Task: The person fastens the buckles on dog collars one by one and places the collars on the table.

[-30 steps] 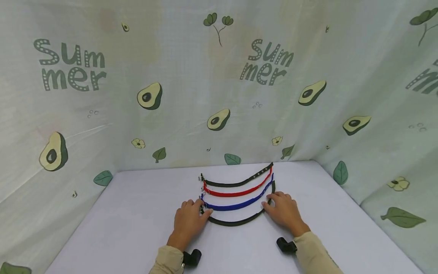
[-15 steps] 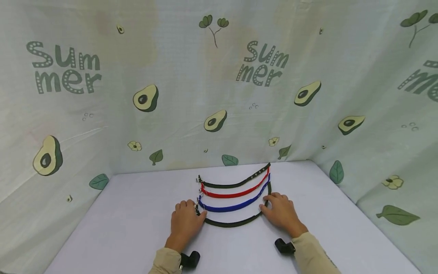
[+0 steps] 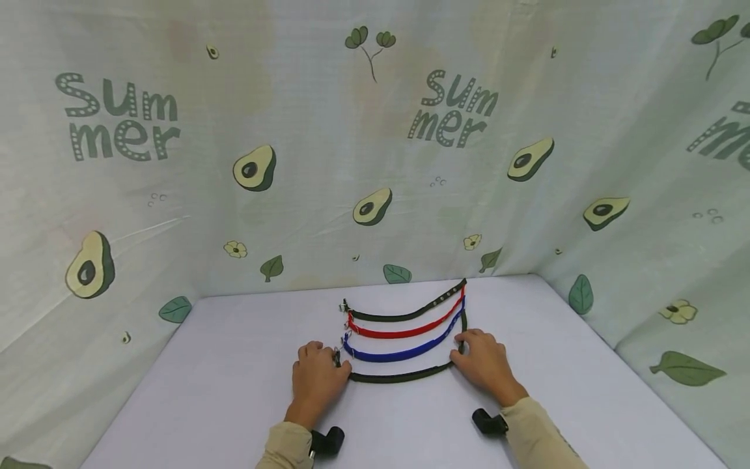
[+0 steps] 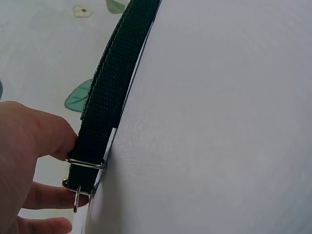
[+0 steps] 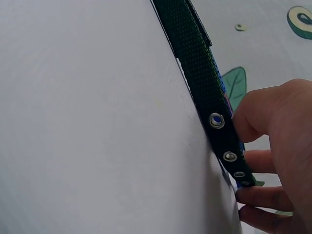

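Observation:
In the head view four collars curve across the white table, and the nearest is a dark green webbing collar (image 3: 404, 378). My left hand (image 3: 318, 378) pinches its buckle end, where the metal buckle (image 4: 77, 187) and a metal keeper loop (image 4: 87, 163) show beside the thumb. At the other end my right hand (image 3: 485, 365) holds the tip, thumb at the strap edge and fingers behind it. A row of metal eyelets (image 5: 216, 120) runs along that end. The strap's middle bows gently toward me between the hands.
Behind it lie a blue collar (image 3: 392, 357), a red collar (image 3: 394, 335) and another dark collar (image 3: 389, 318) with eyelets, spaced in similar arcs. The white table (image 3: 222, 384) meets a printed curtain (image 3: 316, 247) at the back and sides.
My left hand has shifted slightly left with the buckle end, drawing away from the blue collar. The near collar's curve has flattened a little. My right hand stays almost in place.

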A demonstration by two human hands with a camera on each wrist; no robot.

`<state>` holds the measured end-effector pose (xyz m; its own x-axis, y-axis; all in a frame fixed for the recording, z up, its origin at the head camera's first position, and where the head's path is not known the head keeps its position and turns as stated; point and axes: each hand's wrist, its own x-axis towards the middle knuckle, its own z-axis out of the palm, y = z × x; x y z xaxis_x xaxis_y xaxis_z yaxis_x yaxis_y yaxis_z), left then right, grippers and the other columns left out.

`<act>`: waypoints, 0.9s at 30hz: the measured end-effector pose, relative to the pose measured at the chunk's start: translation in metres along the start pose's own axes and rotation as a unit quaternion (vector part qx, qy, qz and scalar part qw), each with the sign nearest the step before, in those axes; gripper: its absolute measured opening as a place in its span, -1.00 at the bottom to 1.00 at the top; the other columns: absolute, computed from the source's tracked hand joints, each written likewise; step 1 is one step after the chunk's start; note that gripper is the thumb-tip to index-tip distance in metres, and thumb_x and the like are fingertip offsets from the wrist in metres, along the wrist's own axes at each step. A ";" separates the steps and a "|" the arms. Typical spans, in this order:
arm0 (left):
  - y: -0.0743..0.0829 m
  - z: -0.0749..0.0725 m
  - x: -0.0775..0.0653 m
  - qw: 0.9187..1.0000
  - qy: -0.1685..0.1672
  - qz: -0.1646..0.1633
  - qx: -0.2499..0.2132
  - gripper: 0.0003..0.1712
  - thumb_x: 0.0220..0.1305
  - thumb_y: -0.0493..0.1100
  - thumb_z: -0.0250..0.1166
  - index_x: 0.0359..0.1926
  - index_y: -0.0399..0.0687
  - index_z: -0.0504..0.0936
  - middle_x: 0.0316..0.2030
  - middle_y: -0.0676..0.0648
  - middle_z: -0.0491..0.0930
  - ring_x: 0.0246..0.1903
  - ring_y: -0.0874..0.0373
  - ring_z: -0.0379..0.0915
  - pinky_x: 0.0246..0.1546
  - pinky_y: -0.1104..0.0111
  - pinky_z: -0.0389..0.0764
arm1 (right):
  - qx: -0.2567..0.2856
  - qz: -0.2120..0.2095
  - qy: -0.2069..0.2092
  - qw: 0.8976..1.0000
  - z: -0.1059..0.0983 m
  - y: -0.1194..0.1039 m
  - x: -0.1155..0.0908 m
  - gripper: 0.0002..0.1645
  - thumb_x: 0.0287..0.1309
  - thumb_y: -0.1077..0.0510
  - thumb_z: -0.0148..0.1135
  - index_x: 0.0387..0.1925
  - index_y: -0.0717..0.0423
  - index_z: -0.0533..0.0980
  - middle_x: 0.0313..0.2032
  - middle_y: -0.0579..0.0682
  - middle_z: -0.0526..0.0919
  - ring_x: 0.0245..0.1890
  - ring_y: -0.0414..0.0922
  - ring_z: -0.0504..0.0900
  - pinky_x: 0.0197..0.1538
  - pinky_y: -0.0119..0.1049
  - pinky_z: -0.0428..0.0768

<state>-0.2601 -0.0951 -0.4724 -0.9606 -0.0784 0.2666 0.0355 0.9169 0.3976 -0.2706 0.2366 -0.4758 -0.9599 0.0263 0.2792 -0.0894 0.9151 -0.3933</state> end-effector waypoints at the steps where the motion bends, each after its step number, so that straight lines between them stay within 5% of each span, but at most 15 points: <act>1: 0.000 0.000 0.000 1.000 0.001 -0.001 -0.001 -0.59 0.12 0.06 0.39 -0.29 -0.25 0.69 0.05 -0.33 0.49 0.15 -0.25 0.33 0.07 -0.16 0.43 | 0.000 0.000 -0.001 1.000 0.000 0.000 0.000 -0.62 0.08 0.01 0.32 -0.10 0.13 0.69 0.07 0.24 0.62 0.07 0.28 0.55 -0.02 0.29 0.44; 8: -0.001 0.001 -0.001 1.000 0.013 0.000 -0.008 -0.74 0.16 -0.05 0.36 -0.48 -0.13 0.55 0.01 -0.31 0.50 0.13 -0.25 0.34 0.06 -0.14 0.43 | -0.001 0.000 -0.001 1.000 0.001 0.001 -0.002 -0.64 0.10 0.01 0.32 -0.13 0.14 0.69 0.05 0.25 0.62 0.07 0.28 0.56 -0.01 0.30 0.45; 15: -0.002 0.003 0.001 0.999 0.035 0.006 -0.039 -0.80 0.15 -0.08 0.36 -0.47 -0.10 0.63 -0.07 -0.22 0.57 0.04 -0.18 0.42 -0.07 -0.06 0.51 | 0.016 0.007 0.013 1.000 -0.001 0.004 -0.003 -0.65 0.13 0.06 0.32 -0.10 0.19 0.69 0.04 0.25 0.63 0.09 0.26 0.56 0.01 0.29 0.46; 21: -0.001 0.000 0.005 0.992 0.056 -0.013 -0.117 -0.88 0.18 -0.07 0.34 -0.36 -0.01 0.66 -0.34 0.00 0.64 -0.32 0.06 0.52 -0.39 0.14 0.51 | 0.066 0.001 0.059 0.996 -0.002 0.003 -0.003 -0.68 0.13 0.17 0.33 -0.09 0.24 0.67 -0.05 0.22 0.65 0.01 0.19 0.61 0.04 0.17 0.50; 24: 0.002 -0.004 0.007 0.979 0.039 -0.040 -0.198 -0.89 0.24 -0.09 0.33 -0.31 -0.01 0.62 -0.43 0.07 0.61 -0.42 0.15 0.49 -0.41 0.24 0.47 | 0.104 -0.001 0.078 0.991 -0.001 0.001 -0.002 -0.69 0.13 0.24 0.35 -0.08 0.26 0.65 -0.09 0.18 0.65 -0.11 0.09 0.65 -0.04 0.03 0.57; 27: 0.006 -0.007 0.010 0.944 -0.004 -0.063 -0.324 -0.86 0.31 -0.12 0.31 -0.23 -0.08 0.59 -0.39 0.02 0.63 -0.38 0.14 0.51 -0.35 0.28 0.53 | 0.165 0.017 0.081 0.983 0.000 -0.001 -0.001 -0.65 0.13 0.30 0.33 -0.01 0.29 0.63 -0.06 0.19 0.65 -0.19 0.01 0.69 -0.17 -0.14 0.62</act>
<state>-0.2677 -0.0935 -0.4610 -0.9706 -0.1657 0.1748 0.0783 0.4689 0.8798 -0.2693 0.2353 -0.4756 -0.9115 0.1427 0.3857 -0.1645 0.7331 -0.6599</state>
